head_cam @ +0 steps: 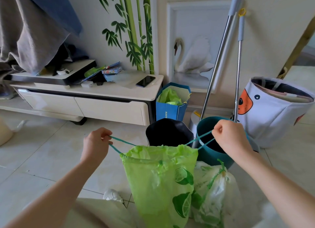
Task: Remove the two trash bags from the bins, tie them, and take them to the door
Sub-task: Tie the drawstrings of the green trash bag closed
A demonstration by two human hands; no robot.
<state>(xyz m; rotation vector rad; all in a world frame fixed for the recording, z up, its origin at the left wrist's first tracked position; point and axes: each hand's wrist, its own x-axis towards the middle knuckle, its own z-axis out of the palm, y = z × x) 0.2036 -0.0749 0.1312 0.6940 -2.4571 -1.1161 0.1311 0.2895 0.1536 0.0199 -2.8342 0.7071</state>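
A green trash bag (pixel 160 181) printed with lime slices hangs in front of me, held up by its teal drawstring. My left hand (pixel 97 142) pinches the left drawstring loop and my right hand (pixel 230 135) grips the right loop, pulling the two apart so the bag's mouth is gathered. A second trash bag (pixel 214 192), pale with a green drawstring, lies on the floor to the right with its top cinched. Behind the bags stand a dark bin (pixel 168 130) and a teal bin (pixel 211 154).
A white TV cabinet (pixel 95 98) with a phone (pixel 145 81) on it runs along the wall at left. A blue paper bag (pixel 172 103), two mop poles (pixel 219 66) and a white fabric basket (pixel 276 112) stand at the back right. My shoe (pixel 112 195) shows on the tiled floor.
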